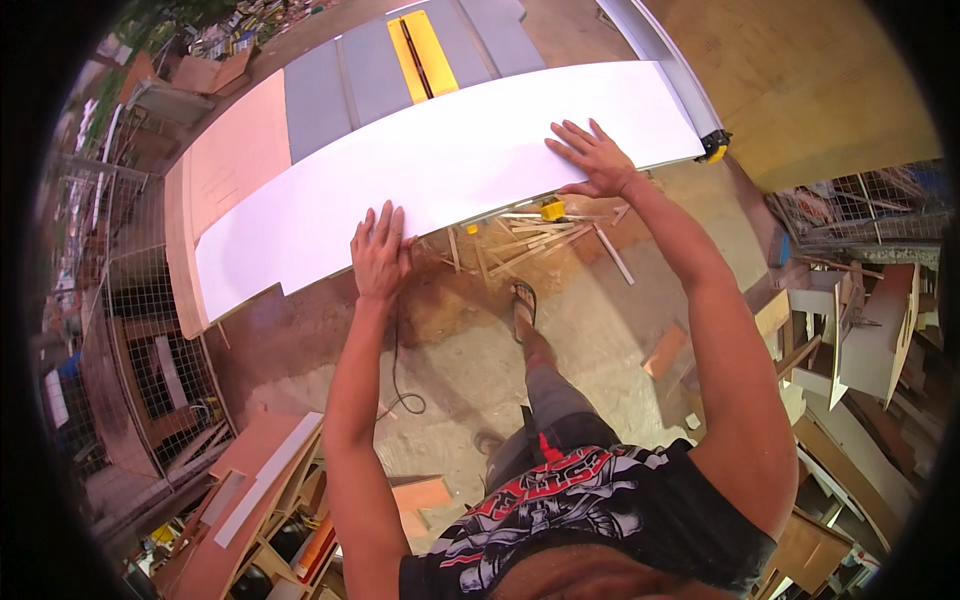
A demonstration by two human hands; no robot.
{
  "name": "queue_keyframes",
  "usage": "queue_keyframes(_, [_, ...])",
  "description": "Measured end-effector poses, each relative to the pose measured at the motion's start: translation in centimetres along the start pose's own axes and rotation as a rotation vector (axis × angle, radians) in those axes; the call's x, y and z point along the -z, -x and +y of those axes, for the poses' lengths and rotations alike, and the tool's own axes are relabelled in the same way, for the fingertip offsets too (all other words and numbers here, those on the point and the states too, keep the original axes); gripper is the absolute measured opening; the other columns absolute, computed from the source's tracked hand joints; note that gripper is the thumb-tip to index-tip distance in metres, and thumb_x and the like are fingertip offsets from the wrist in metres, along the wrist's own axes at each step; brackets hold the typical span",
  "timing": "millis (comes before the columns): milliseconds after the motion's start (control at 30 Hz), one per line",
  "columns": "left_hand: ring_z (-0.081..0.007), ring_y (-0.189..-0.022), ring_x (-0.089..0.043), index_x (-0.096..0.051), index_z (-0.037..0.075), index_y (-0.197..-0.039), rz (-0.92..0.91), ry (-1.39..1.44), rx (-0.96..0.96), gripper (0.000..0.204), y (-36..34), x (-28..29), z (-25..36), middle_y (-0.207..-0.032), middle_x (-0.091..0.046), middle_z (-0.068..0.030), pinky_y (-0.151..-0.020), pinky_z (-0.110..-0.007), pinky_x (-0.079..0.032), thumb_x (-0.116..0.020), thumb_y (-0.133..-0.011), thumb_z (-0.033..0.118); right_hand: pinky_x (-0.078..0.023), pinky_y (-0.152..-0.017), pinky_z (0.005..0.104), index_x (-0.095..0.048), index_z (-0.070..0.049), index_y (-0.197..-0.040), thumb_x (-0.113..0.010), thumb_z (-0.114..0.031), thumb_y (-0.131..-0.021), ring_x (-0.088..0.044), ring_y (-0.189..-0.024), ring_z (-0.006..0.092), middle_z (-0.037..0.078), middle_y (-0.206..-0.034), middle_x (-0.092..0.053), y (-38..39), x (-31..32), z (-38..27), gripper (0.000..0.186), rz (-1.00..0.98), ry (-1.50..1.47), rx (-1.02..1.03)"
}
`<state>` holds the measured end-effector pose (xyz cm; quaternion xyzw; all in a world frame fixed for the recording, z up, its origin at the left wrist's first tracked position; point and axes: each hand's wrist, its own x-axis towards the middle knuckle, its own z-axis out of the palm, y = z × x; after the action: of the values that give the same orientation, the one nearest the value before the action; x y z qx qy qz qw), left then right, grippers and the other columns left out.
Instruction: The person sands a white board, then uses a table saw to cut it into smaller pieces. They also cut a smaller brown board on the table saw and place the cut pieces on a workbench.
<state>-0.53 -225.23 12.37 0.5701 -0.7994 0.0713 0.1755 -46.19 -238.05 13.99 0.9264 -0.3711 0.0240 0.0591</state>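
A long white board [480,140] lies flat across a table saw [365,75], with a stepped notch at its near left edge. My left hand [380,255] rests on the board's near edge, fingers stretched out. Farther right, my right hand [595,160] lies flat on the board with its fingers spread. Beyond the board shows the saw's yellow insert [422,55] with a dark slot along it. The board's right end reaches the saw's metal fence [675,65]. Whatever part of the saw lies under the board is hidden.
A pale wooden side table [235,150] extends left of the saw. A large brown panel [810,90] stands at the right. Thin wood strips [540,240] and a cable [397,365] lie on the floor below. Offcuts [860,330] pile up at right, beside wire mesh [150,370] at left.
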Motion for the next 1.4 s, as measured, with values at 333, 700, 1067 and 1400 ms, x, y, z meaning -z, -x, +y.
queue_keyframes(333, [-0.0365,-0.141,-0.046,-0.055,0.016,-0.148,-0.021,-0.031,0.023,0.054,-0.6,-0.7,-0.3,-0.156,-0.049,-0.004,-0.113,-0.05,-0.037,-0.065,-0.096,0.026,-0.024,-0.122,0.0618,-0.033,-0.022,-0.16,-0.054,-0.076,-0.089,-0.031,-0.152,0.0312,0.009,-0.166,-0.03,-0.7,-0.2,0.7,0.091,0.029,-0.005,-0.014])
queue_keyframes(700, [-0.0372,-0.142,-0.044,-0.056,0.014,-0.147,0.004,-0.01,0.026,0.053,-1.2,-0.9,-0.4,-0.156,-0.049,-0.0056,-0.115,-0.051,-0.034,-0.065,-0.096,0.024,-0.025,-0.122,0.0619,-0.034,-0.022,-0.159,-0.057,-0.073,-0.09,-0.032,-0.151,0.031,0.008,-0.165,-0.032,-1.2,-0.3,1.4,0.089,0.052,-0.016,0.001])
queue_keyframes(1067, [-0.0351,-0.142,-0.045,-0.054,0.018,-0.149,0.005,-0.022,0.036,0.053,-1.7,-1.2,-0.7,-0.156,-0.05,-0.0031,-0.113,-0.051,-0.037,-0.064,-0.097,0.025,-0.023,-0.124,0.059,-0.032,-0.025,-0.16,-0.053,-0.077,-0.088,-0.03,-0.152,0.0283,0.006,-0.166,-0.031,-1.8,-0.8,1.8,0.091,0.02,0.012,-0.028])
queue_keyframes(1400, [-0.0383,-0.14,-0.047,-0.057,0.014,-0.145,-0.003,-0.022,0.037,0.05,-2.4,-1.2,-1.0,-0.153,-0.052,-0.0066,-0.112,-0.054,-0.036,-0.063,-0.098,0.03,-0.022,-0.124,0.0596,-0.033,-0.025,-0.159,-0.056,-0.075,-0.088,-0.03,-0.152,0.0294,0.006,-0.166,-0.031,-2.5,-1.0,2.4,0.09,0.014,0.011,-0.026])
